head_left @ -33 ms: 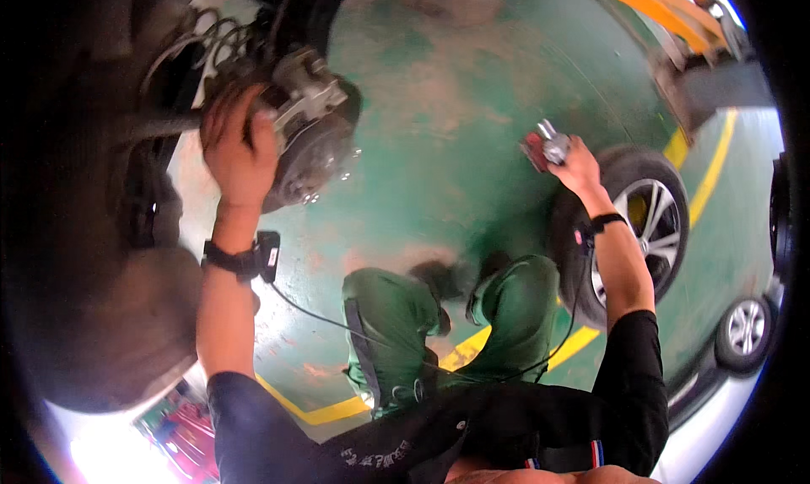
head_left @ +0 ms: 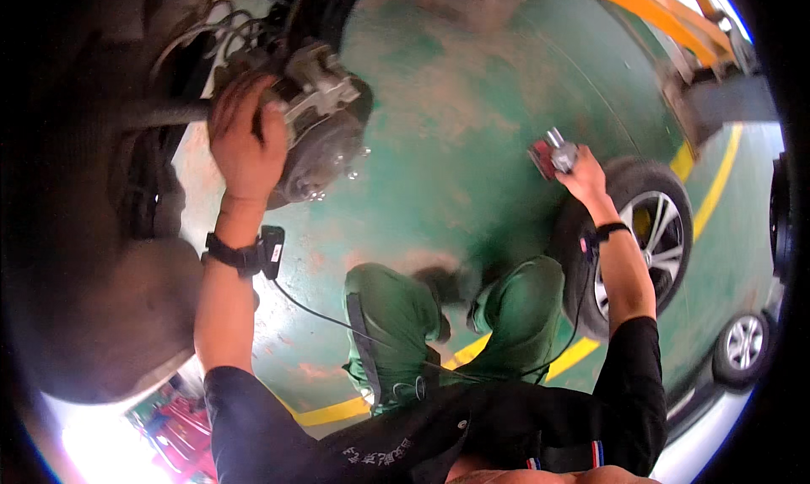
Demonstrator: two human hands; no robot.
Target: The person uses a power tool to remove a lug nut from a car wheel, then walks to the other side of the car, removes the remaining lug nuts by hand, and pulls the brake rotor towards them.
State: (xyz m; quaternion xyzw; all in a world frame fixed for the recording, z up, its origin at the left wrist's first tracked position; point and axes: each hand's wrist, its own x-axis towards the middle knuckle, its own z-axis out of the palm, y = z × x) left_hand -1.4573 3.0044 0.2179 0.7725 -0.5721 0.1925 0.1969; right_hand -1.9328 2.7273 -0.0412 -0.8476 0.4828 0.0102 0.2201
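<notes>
On the left, a brake assembly hangs under a vehicle, with a metal brake caliper (head_left: pixel 325 87) over the brake disc and hub (head_left: pixel 316 159). Bright studs stick out of the hub. My left hand (head_left: pixel 249 146) is at the inner side of the caliper, fingers curled against it and thumb apart; the fingertips are partly lost in shadow. Out to the right, my right hand (head_left: pixel 582 176) grips a compact impact wrench (head_left: pixel 561 156) with a silver nose and a red block at one end. It is held above the floor, away from the brake.
A wheel with a tyre (head_left: pixel 629 239) stands beside my right forearm. Orange lift arms (head_left: pixel 650 11) reach in at the upper right. Another car's wheel (head_left: pixel 744 342) shows at the lower right. A cable (head_left: pixel 312 313) runs from my left wristband. Yellow lines (head_left: pixel 333 411) mark the green floor.
The view has shifted slightly, so the brake assembly and both hands sit a little further right and lower. Both hands keep their holds.
</notes>
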